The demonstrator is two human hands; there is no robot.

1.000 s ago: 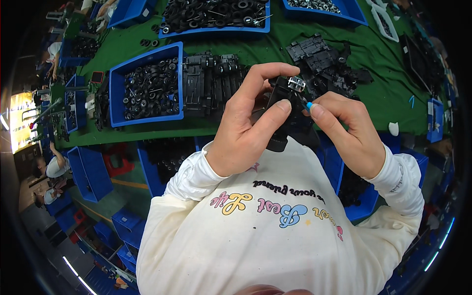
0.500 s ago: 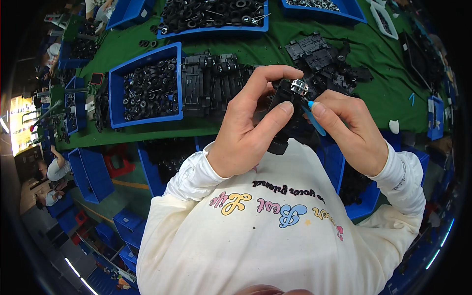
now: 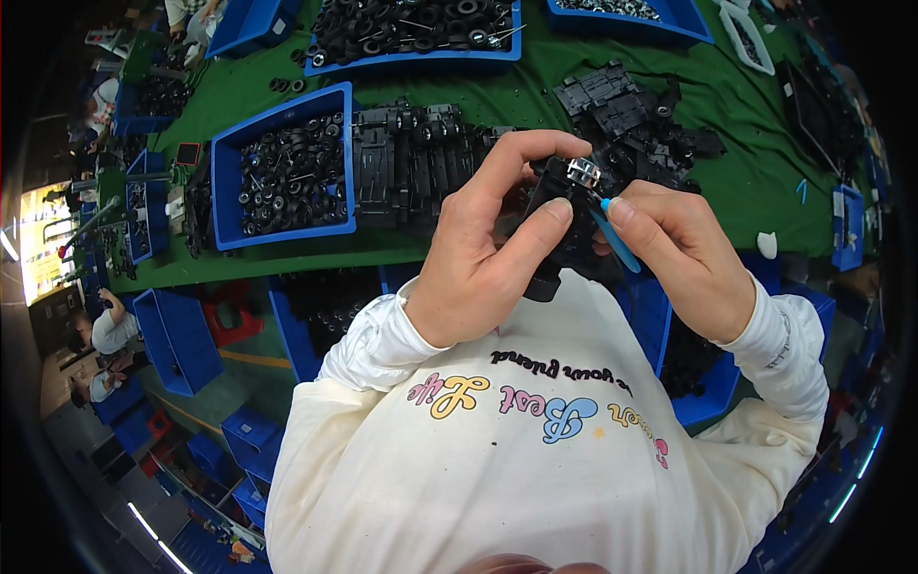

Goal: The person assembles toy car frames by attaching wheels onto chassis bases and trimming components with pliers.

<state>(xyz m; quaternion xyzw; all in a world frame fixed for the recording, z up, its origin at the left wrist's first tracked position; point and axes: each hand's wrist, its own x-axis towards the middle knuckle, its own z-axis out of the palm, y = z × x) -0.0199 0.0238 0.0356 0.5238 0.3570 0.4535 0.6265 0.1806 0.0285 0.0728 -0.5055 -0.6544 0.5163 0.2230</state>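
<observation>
The left hand [image 3: 475, 251] clamps a black plastic chassis [image 3: 555, 182] between thumb and forefinger before the chest, apparently to keep its silvery insert [image 3: 583, 172] exposed; a blue-handled tool [image 3: 620, 239], type unclear, is pinched by the right hand [image 3: 687, 244], likely for control.

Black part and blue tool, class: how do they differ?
The part is bulky; the tool is slim. The part is black, with a silver piece at its far end; the tool's handle is blue. The left hand grips the part; the right hand pinches the tool. Both are hand-held.
</observation>
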